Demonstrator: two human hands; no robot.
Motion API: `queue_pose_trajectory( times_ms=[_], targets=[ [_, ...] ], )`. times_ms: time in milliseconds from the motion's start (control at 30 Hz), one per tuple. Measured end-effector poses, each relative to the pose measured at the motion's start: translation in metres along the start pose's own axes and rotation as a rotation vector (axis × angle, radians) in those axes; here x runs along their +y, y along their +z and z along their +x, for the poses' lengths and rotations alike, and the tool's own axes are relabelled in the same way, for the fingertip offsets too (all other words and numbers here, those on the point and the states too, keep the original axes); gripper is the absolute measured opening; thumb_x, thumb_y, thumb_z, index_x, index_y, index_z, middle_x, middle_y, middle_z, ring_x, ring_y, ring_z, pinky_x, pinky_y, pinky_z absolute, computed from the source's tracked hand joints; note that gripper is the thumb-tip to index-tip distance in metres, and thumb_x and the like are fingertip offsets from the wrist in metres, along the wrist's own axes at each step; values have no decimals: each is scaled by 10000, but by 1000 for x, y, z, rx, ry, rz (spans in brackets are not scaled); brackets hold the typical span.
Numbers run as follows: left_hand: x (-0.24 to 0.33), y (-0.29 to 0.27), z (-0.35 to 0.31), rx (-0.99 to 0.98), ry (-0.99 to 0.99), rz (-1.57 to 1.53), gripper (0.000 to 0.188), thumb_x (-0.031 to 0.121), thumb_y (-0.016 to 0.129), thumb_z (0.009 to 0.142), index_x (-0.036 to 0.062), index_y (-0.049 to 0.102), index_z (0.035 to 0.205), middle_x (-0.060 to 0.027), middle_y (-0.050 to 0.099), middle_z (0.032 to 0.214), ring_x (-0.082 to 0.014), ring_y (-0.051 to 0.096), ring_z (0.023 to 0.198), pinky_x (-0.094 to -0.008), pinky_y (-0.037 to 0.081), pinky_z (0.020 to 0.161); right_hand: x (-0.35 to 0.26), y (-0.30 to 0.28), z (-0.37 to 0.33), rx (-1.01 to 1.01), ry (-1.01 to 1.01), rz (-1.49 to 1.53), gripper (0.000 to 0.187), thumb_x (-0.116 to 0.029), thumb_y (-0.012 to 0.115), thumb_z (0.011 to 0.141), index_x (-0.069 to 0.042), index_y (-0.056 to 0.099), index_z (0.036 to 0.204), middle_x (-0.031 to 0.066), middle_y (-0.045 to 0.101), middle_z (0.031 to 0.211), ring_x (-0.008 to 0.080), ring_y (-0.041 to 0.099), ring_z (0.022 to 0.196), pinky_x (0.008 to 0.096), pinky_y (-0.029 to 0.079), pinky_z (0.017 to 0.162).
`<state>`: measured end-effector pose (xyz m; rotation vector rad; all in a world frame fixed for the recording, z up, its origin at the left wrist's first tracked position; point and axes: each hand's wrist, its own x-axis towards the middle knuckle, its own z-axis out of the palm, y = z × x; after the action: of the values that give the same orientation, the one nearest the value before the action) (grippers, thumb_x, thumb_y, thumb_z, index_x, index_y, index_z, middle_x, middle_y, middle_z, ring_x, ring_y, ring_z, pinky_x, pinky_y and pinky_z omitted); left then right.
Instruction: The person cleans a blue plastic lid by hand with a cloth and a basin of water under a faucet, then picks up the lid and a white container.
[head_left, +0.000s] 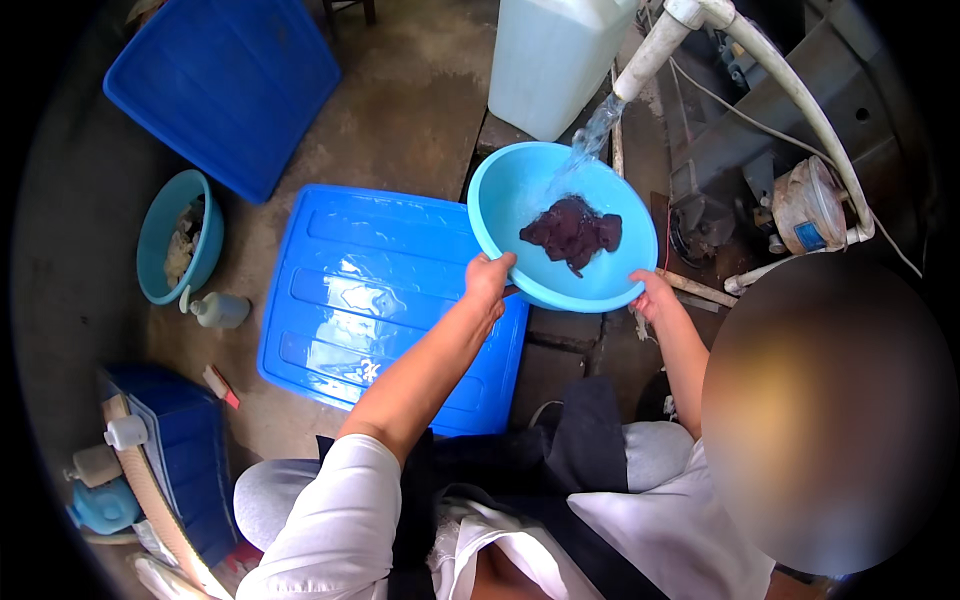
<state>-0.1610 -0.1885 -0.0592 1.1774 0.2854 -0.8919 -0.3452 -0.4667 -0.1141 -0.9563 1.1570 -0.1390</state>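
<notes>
My left hand (pixel 489 281) and right hand (pixel 655 295) grip the light-blue basin (pixel 500 207) by its near rim, under the running white pipe (pixel 652 58). Inside, the dark maroon cloth (pixel 572 233) lies ahead, between them, neither clearly nearer.

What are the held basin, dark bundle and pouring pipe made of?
Basin: likely plastic, smooth, slightly glossy, with an evenly moulded rim. Dark bundle: probably wet cloth, matt, softly crumpled. Pipe: seemingly plastic, off-white, grimy, with a thicker joint.

On floor (pixel 410 95), left side: small basin (pixel 160 218), bottle (pixel 224 311) just beside it, brush (pixel 216 382) nearer lower edge. Upper left: blue panel (pixel 222 92). Top centre: pale jug (pixel 548 65). Right: stained bucket (pixel 803 206).
</notes>
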Motion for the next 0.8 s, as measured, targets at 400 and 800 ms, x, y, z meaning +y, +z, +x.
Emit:
queue_pose_trajectory(
  times_ms=[400, 800],
  targets=[
    [14, 12, 40, -189, -156, 430, 659, 388, 570, 879, 47, 312, 1381, -145, 337, 1416, -298, 374, 1263, -464, 370, 998, -37, -12, 49, 174, -303, 258, 335, -142, 566, 859, 54, 491, 1119, 169, 614, 985, 299, 642, 827, 402, 570, 664],
    [97, -361, -74, 292, 96, 1034, 490, 333, 583, 856, 11, 523, 1222, -179, 554, 1223, -308, 542, 1107, -357, 421, 927, -54, -16, -12, 970, -890, -1130, 545, -330, 588, 875, 19, 430, 1263, 189, 491, 1214, 296, 524, 996, 409, 434, 841]
  ],
)
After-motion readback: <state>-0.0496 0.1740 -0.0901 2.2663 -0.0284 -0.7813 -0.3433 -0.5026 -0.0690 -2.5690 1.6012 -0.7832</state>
